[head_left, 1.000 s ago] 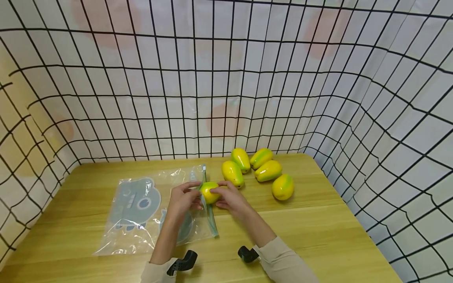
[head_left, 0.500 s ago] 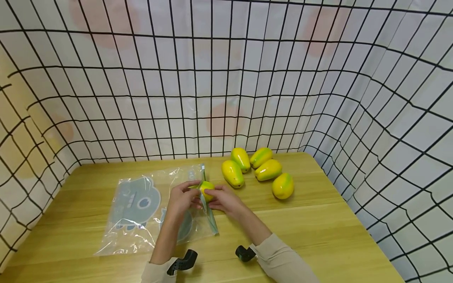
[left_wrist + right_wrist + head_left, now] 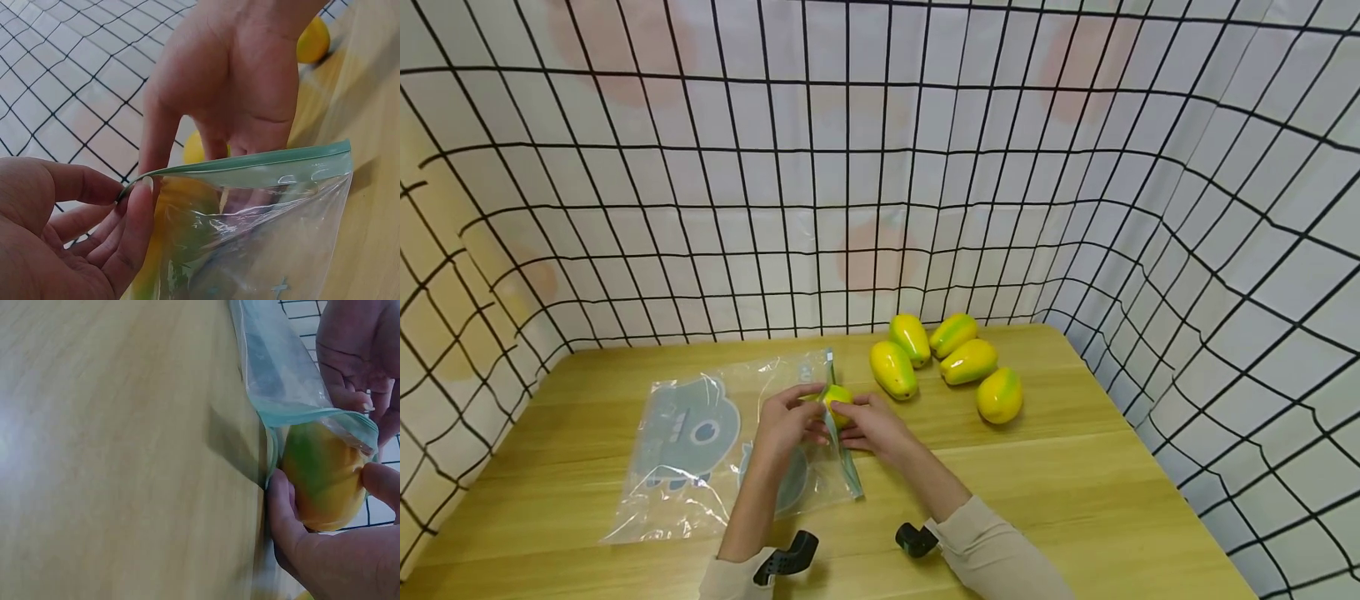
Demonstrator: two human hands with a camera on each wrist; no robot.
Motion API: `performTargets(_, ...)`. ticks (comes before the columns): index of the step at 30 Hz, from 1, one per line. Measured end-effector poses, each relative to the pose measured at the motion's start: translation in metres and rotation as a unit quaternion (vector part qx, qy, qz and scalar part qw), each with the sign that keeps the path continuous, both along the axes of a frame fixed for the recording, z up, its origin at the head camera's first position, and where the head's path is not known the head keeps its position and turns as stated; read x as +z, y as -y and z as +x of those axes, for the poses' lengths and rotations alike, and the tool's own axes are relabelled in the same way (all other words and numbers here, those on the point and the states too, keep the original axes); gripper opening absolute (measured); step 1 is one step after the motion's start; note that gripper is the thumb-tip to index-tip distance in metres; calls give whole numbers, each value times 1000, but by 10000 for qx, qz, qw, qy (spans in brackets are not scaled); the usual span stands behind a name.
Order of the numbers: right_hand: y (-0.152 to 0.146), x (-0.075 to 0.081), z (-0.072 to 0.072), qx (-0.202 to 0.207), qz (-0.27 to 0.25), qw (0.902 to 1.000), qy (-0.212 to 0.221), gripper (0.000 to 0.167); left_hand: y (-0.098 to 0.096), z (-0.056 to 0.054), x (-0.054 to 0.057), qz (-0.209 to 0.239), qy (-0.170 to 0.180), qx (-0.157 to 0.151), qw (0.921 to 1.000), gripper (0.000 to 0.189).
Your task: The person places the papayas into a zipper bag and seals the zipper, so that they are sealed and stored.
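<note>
A clear zip bag with blue-grey cartoon prints lies flat on the table, its green zip edge facing right. My left hand pinches that edge between thumb and fingers, lifting the mouth apart. A yellow-green papaya sits partway inside the mouth, its near end sticking out. Around this end curl the thumb and fingers of my right hand. Seen from the left wrist, the papaya's inner part shows through the plastic. The far fingertips of my right hand are hidden behind the bag.
Several more papayas lie in a loose group at the back right of the wooden table. One papaya rests nearest the right hand's side. Black netting over white cloth encloses the back and sides.
My right hand has moved left, taking the papaya deeper into the bag's mouth. Over the last half second it shifts only slightly. My left hand keeps its place on the bag's edge.
</note>
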State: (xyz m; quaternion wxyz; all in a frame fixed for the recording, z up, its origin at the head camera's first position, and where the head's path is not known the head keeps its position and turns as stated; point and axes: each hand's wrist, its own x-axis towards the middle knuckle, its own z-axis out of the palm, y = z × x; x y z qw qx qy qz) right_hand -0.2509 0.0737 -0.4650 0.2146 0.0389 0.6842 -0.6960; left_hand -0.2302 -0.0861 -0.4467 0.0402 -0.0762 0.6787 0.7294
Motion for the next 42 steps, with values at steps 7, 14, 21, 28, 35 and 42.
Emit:
performTargets(7, 2, 0, 0, -29, 245, 9996, -165, 51, -1, -1, 0, -18, -24, -25, 10000, 40)
performTargets(14, 1, -1, 4, 14, 362, 9988, -326, 49, 1, -1, -4, 66, 1, 22, 10000, 40)
performTargets(21, 1, 0, 7, 153, 427, 9984, -347, 40, 3, -1, -4, 80, -15, 95, 9999, 41)
performTargets(28, 1, -1, 5, 401, 519, 9973, -337, 36, 5, -3, -6, 87, -23, 45, 9999, 41)
performTargets(35, 1, -1, 6, 542, 552, 9962, -406, 41, 6, -4, -11, 121, 34, 14, 9999, 40)
performTargets(42, 1, -4, 4, 662, 622, 9948, -455, 42, 10, -5, -15, 203, 131, -33, 9997, 39)
